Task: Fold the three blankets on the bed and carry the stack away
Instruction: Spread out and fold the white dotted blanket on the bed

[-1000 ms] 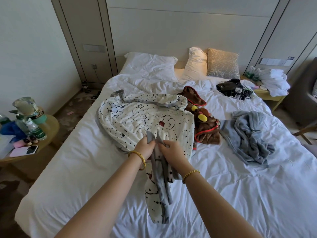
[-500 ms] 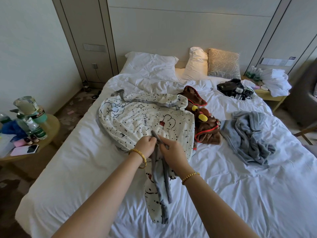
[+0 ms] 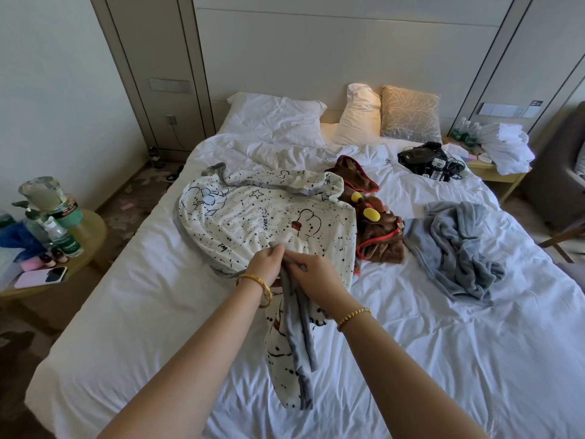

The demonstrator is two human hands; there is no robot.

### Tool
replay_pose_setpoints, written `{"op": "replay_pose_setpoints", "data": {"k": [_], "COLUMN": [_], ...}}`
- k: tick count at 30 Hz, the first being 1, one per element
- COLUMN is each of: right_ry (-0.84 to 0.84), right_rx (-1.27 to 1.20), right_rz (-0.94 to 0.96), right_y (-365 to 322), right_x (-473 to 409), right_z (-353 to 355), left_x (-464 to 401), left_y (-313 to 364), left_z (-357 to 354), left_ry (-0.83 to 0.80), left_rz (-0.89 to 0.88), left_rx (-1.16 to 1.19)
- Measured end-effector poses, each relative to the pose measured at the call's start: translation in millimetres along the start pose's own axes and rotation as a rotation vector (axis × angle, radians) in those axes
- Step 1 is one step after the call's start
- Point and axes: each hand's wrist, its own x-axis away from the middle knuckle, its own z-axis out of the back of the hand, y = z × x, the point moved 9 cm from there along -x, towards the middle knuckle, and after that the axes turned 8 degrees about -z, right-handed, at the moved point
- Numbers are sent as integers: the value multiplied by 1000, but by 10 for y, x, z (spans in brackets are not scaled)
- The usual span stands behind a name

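In the head view, the near edge of the bed (image 3: 133, 312) is running out of the bottom of the picture, and both forearms are entering from that edge, so the elbows are cut off. The fingertips of both hands are sinking into folds of cloth and are hard to make out singly. The round side table (image 3: 91, 223) at the far left is cropped, and the small items on it are crowding together, though a pink phone (image 3: 41, 277) is showing plainly. The black items (image 3: 427, 161) near the pillows (image 3: 278, 114) are too tangled to name.

The spotted white blanket (image 3: 253, 217) is lying spread over the middle of the bed, and its grey-trimmed near edge is bunching up between the two hands, with a loose tail hanging down toward the person. The left hand (image 3: 266, 263) is curling round that gathered edge, and the right hand (image 3: 313, 274) is pinching the same grey border just beside it; the hands are almost touching. Both wrists, each wearing a gold bracelet, are angling inward.

The brown blanket (image 3: 376, 239) is lying crumpled against the spotted one's right side, and the grey blanket (image 3: 459, 251) is heaped further right, apart from both hands.
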Motion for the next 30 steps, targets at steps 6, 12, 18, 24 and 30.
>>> {"op": "replay_pose_setpoints", "data": {"k": [6,12,18,24,30], "right_ry": [-246,-315,-308,-185,459], "right_rx": [-131,-112,9,-31,240], "right_rz": [-155,-273,-173,-69,-94], "right_y": [208,445,227,173,268], "right_x": [-12,-26,-95,-115,-19], "right_z": [-85,184,315,397,745], "left_x": [-3,-69,35,-2,-61], "left_y": [-73,168,275,220,127], "left_z": [216,301,-358,-466,-296], "left_ry": [274,183,-291,-326,-141], "left_rz": [93,-215,-293,-283,-220], "left_rx": [153,-132,-214,-290,-279]}}
